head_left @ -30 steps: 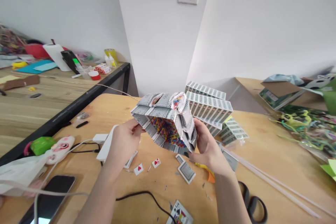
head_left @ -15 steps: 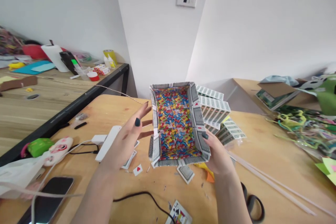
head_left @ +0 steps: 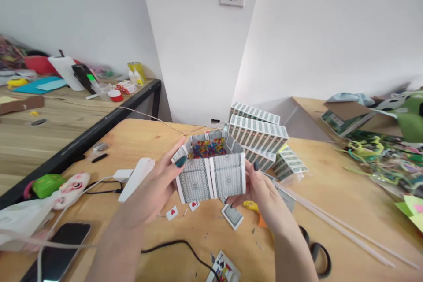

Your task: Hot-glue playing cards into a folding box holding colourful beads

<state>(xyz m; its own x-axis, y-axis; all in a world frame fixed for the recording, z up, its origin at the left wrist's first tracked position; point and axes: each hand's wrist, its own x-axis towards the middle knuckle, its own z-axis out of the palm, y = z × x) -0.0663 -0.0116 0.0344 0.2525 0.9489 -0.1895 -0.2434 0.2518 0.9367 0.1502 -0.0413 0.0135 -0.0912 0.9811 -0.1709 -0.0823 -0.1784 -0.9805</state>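
Observation:
A box made of playing cards (head_left: 211, 175), grey-patterned outside and brightly coloured inside, is held upright above the wooden table (head_left: 330, 194). My left hand (head_left: 158, 189) grips its left side with the thumb on the top corner. On the box's right side, my right hand (head_left: 261, 189) holds it with fingers curled under. Its open top faces up and away from me.
Stacks of card packs (head_left: 257, 134) stand just behind the box. Loose cards (head_left: 233, 216) and cut card bits (head_left: 172, 213) lie below it. Scissors (head_left: 317, 253) sit at right, a phone (head_left: 56, 251) and cables at left, craft clutter (head_left: 380, 154) at far right.
The box has tipped back from showing its coloured inside to upright, its side wall facing me. My left hand, open half a second ago, now grips the left side.

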